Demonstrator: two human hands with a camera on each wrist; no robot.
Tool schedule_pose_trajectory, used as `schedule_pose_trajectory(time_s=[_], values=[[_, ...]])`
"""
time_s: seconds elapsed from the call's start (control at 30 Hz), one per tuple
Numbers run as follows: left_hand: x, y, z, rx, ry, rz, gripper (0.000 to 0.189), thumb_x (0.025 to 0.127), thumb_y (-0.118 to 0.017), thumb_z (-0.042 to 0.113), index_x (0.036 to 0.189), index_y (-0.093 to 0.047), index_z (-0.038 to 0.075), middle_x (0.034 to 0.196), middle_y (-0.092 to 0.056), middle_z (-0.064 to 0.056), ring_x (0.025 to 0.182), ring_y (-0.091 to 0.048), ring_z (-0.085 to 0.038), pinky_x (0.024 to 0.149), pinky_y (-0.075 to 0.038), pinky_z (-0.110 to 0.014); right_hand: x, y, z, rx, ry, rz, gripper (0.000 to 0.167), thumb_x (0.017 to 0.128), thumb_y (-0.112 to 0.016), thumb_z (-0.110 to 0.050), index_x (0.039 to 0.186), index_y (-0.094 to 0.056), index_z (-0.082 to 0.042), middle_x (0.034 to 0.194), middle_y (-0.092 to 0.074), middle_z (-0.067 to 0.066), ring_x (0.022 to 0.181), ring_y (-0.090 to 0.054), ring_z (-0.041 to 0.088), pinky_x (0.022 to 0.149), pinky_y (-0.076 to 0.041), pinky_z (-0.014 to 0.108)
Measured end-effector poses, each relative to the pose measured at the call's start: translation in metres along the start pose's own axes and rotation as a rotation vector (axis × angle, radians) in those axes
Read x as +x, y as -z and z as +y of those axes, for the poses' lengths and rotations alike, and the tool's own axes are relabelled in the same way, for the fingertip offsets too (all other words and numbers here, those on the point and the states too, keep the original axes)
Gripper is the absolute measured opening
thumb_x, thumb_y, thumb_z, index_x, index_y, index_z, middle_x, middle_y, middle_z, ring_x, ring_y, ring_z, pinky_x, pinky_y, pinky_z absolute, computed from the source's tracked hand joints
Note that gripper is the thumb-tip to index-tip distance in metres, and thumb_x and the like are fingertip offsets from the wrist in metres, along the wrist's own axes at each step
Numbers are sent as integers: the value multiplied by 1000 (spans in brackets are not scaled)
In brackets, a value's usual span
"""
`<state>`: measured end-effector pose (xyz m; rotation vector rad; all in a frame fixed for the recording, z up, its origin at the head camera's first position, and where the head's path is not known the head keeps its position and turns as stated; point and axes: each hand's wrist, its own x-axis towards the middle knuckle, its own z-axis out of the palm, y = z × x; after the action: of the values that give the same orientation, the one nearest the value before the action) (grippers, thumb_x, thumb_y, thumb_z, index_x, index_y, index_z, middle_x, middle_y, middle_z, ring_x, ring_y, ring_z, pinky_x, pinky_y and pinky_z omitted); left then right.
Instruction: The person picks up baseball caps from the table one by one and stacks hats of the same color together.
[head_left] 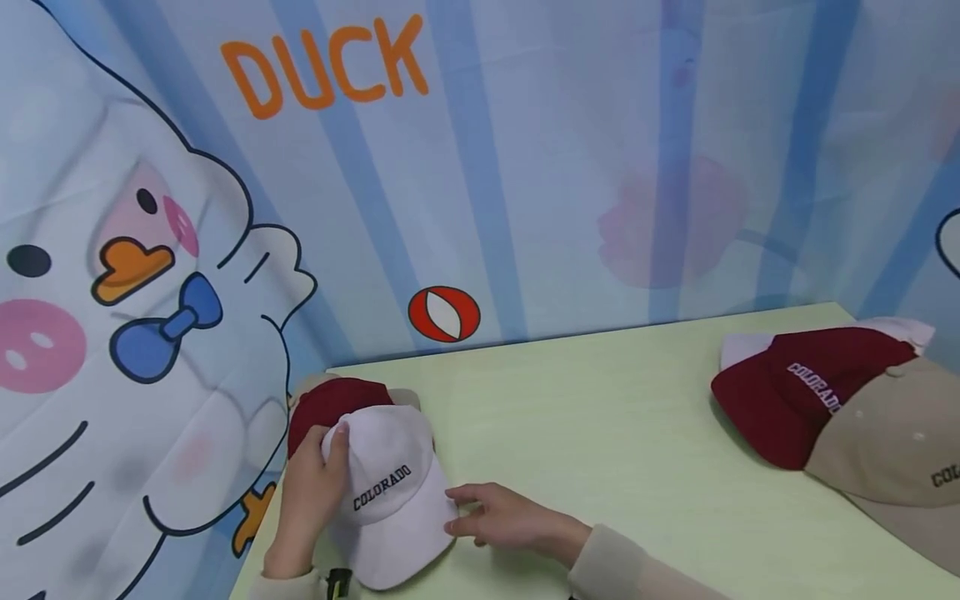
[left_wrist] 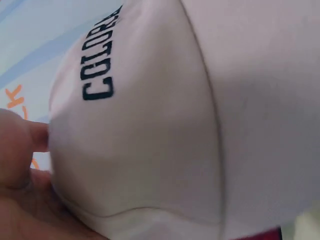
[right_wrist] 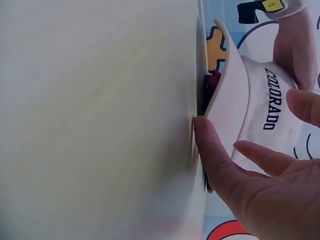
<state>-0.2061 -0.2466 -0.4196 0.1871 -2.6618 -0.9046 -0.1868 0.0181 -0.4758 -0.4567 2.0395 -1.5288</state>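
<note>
A white baseball cap (head_left: pixel 393 492) lettered COLORADO lies at the table's left end, its brim toward the front. My left hand (head_left: pixel 315 492) grips its crown from the left, thumb on top; in the left wrist view the crown (left_wrist: pixel 140 125) fills most of the picture. My right hand (head_left: pixel 510 517) is at the right edge of the brim, fingers extended; in the right wrist view its fingertips are right by the brim (right_wrist: pixel 230 95). Behind and partly under the white cap are a dark red cap (head_left: pixel 337 404) and a beige cap (head_left: pixel 407 397), mostly hidden.
On the right of the pale green table (head_left: pixel 585 417), a dark red cap (head_left: pixel 787 400) and a beige cap (head_left: pixel 892 433) overlap, with a white cap (head_left: pixel 911 331) behind them. A printed duck curtain (head_left: pixel 540 167) hangs along the back and left edges.
</note>
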Motion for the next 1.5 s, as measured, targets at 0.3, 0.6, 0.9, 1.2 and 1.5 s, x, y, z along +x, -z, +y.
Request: schedule_pose_trajectory(time_s=[0.3, 0.6, 0.9, 1.2, 1.5], values=[[5, -2, 35, -249, -140, -21, 30, 109, -54, 34, 108, -66, 7, 103, -69, -16, 87, -60, -24, 69, -52, -28, -4, 23, -5, 70, 4, 79, 68, 100, -69, -31, 157, -40, -7, 146, -55, 20, 110, -68, 31, 92, -57, 48], [12, -17, 71, -472, -203, -195, 26, 105, -63, 33, 105, -70, 8, 99, -67, -13, 87, -61, -21, 70, -53, -26, -10, 64, -24, -13, 161, 404, 60, 106, -59, -37, 159, -40, -18, 159, -46, 9, 149, -41, 34, 118, -39, 58], [23, -46, 98, -627, -250, -352, 23, 101, -69, 26, 112, -74, 7, 109, -68, -12, 95, -61, -21, 76, -57, -29, -16, 101, -34, -87, 262, 414, 56, 109, -51, -39, 160, -39, -19, 162, -40, 10, 156, -30, 31, 128, -20, 58], [33, -84, 107, -741, -204, -403, 24, 100, -70, 29, 114, -78, 11, 105, -61, -5, 107, -55, -19, 83, -56, -32, -12, 113, -29, -13, 155, 499, 33, 110, -49, -36, 129, -60, -11, 138, -53, 12, 139, -46, 32, 116, -40, 55], [43, -112, 100, -920, -102, -395, 28, 105, -59, 25, 113, -74, 3, 106, -59, 2, 112, -50, -17, 100, -43, -35, -4, 117, -28, 145, 136, 552, 22, 110, -51, -24, 119, -58, -5, 119, -55, 7, 112, -48, 21, 97, -42, 33]])
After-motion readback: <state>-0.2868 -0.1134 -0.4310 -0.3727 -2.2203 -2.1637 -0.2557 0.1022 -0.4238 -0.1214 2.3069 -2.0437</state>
